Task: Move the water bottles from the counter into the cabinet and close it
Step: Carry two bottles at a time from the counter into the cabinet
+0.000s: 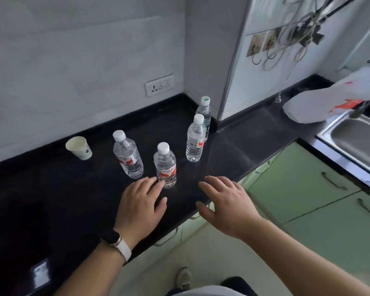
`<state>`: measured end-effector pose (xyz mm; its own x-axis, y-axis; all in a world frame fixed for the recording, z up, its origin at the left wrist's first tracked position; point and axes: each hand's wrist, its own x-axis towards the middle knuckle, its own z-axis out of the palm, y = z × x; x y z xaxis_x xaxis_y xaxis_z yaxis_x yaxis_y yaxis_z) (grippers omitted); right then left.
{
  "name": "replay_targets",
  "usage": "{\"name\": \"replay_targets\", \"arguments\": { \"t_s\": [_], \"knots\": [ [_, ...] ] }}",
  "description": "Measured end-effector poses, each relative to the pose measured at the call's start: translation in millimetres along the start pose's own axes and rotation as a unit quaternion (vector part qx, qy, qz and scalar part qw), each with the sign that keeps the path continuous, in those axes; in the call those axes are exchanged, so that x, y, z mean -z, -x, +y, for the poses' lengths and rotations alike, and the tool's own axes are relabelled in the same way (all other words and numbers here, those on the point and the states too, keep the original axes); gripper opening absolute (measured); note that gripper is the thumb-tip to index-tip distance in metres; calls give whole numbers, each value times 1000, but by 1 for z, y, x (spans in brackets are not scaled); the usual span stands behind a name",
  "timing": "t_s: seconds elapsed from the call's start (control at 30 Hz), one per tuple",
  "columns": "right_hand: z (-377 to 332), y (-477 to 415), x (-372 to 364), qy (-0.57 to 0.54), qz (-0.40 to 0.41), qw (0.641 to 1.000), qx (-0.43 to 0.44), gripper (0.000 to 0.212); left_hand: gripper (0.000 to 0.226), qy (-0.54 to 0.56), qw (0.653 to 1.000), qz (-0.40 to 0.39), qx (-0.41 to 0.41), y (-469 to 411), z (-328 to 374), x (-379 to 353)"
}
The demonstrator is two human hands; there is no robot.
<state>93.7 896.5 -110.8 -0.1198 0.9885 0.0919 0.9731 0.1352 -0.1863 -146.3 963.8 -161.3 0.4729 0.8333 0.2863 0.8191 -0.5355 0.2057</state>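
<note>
Several clear water bottles with white caps stand upright on the black counter. The nearest bottle has a red label; my left hand is open just before it, fingertips touching or almost touching its base. A second red-label bottle stands to its left, a third farther right. A green-label bottle stands in the corner behind. My right hand hovers open over the counter's front edge, right of the nearest bottle. Light green cabinet doors below the counter are shut.
A white paper cup lies tilted on the counter at the left. A steel sink sits at the right with a white plastic bag beside it. A wall socket and hanging cables are behind.
</note>
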Motion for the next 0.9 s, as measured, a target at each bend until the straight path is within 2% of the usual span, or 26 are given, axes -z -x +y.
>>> {"name": "replay_targets", "arguments": {
  "t_s": [0.2, 0.37, 0.47, 0.6, 0.7, 0.9],
  "knots": [
    [-4, -50, -28, -72, -57, 996, 0, 72, 52, -18, 990, 24, 140, 7, -39, -3],
    [3, -91, -45, -201, -86, 975, -43, 76, 50, 8, 962, 27, 270, -6, -61, -11],
    [13, -115, -60, -271, -107, 955, -62, 87, 63, 108, 932, 20, 346, -21, -68, -14],
    [25, -142, -81, -322, -169, 931, -43, 96, 81, 229, 887, 15, 400, -46, -81, -22],
    [32, -158, -94, -346, -200, 917, -8, 92, 79, 308, 829, 49, 463, -65, -85, -30],
    [42, -188, -112, -366, -250, 895, 55, 79, 63, 330, 781, 94, 522, -91, -82, -46]
  ]
}}
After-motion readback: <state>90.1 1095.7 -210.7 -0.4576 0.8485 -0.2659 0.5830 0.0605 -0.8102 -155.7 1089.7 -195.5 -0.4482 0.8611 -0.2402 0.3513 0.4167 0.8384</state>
